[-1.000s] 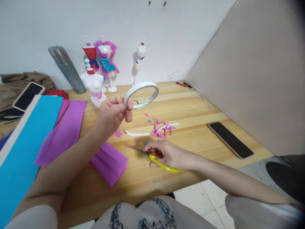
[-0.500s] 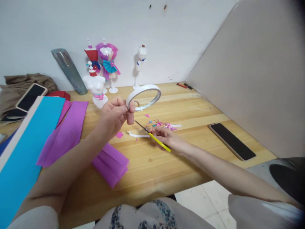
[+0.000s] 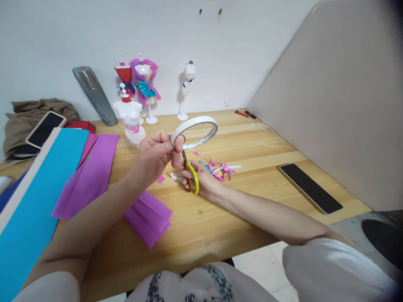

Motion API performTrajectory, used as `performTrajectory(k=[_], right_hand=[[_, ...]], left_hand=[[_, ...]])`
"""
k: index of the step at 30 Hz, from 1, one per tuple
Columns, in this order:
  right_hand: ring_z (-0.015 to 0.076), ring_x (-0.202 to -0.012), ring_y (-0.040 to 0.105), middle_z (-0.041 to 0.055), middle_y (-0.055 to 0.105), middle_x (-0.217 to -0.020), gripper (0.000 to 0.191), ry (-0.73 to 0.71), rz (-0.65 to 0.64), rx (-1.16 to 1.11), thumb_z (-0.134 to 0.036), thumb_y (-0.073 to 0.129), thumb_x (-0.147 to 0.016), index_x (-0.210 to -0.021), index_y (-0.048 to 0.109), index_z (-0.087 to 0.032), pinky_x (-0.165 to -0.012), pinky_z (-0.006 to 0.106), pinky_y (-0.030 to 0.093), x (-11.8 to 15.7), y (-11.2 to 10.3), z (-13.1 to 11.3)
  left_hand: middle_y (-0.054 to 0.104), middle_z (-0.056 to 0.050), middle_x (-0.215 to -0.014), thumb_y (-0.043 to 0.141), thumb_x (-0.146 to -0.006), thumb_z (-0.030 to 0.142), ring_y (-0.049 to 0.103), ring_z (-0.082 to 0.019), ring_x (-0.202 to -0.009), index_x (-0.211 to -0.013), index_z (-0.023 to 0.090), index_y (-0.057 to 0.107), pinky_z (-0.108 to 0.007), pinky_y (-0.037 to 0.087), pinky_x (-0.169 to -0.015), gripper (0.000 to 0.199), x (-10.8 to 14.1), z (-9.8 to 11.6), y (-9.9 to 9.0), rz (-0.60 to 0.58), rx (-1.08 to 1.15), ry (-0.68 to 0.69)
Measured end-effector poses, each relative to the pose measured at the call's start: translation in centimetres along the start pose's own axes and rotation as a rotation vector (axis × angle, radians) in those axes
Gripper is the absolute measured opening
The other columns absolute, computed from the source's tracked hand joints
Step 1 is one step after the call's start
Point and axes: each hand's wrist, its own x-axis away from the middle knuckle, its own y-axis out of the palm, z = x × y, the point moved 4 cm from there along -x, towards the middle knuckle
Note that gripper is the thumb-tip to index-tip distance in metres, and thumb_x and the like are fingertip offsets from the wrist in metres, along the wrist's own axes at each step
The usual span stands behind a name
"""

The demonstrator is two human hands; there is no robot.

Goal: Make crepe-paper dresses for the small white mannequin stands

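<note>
- Scissors with yellow and red handles (image 3: 196, 180) have come left with the right hand (image 3: 204, 179) since half a second ago and now point more steeply upward; the left hand (image 3: 157, 154) and its white, ring-shaped roll of tape (image 3: 189, 124) keep nearly the same pose.
- At the far left, a black-screened phone with a pale rim (image 3: 46, 128) rests against crumpled brown cloth (image 3: 19, 126).
- Near left, a long bright-blue sheet (image 3: 47, 184) lies beside a purple crinkled strip (image 3: 91, 176).
- Farther back stands a grey-blue cylindrical bottle (image 3: 99, 98); right of it, a white mannequin torso with a pink waistband (image 3: 128, 113) is in front of two small dressed mannequins (image 3: 146, 86).
- Left of centre, a folded purple piece (image 3: 149, 218) lies near the table edge.
- The left hand pinches the roll by its left edge, above the wooden table (image 3: 236, 218).
- Just right of it, the right hand grips the scissors by the handles, blades close beneath the left fingertips; I cannot tell whether the blades are apart.
- Pink and blue scraps (image 3: 222, 171) lie beyond the right forearm.
- At the right lies a black-screened phone with a light edge (image 3: 310, 188).
</note>
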Motion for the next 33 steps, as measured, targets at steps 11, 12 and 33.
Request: performTrajectory(k=[11,12,33], right_hand=[[0.0078,-0.050,0.054,-0.0088,0.057,-0.060,0.044,-0.087,-0.037,-0.088,-0.029,0.083,-0.068,-0.097,0.050,-0.022,-0.046,0.019,0.041,3.5,-0.9,-2.8],[0.0081,-0.051,0.054,-0.0080,0.059,-0.062,0.045,-0.063,-0.098,-0.117,-0.030,0.084,-0.067,-0.096,0.051,-0.021,-0.046,0.019,0.041,3.3,-0.1,-2.2],[0.0153,-0.065,0.063,0.0011,0.067,-0.078,0.047,-0.185,-0.028,0.969,-0.019,0.073,-0.070,-0.116,0.063,-0.016,-0.060,0.028,0.047,3.4,-1.5,-1.9]], left_hand=[[0.068,0.001,-0.071,0.068,-0.076,0.014,0.057,-0.007,-0.044,-0.063,0.016,0.054,-0.019,0.042,-0.043,0.019,-0.3,0.9,-0.2,-0.042,0.042,0.101],[0.068,0.000,-0.072,0.068,-0.077,0.014,0.057,-0.007,-0.044,-0.064,0.016,0.054,-0.019,0.041,-0.043,0.019,-0.3,0.9,-0.2,-0.047,0.043,0.115],[0.066,0.002,-0.065,0.064,-0.068,0.014,0.053,-0.006,-0.038,-0.060,0.017,0.052,-0.019,0.039,-0.039,0.014,-0.4,1.4,-0.5,0.048,-0.017,0.075]])
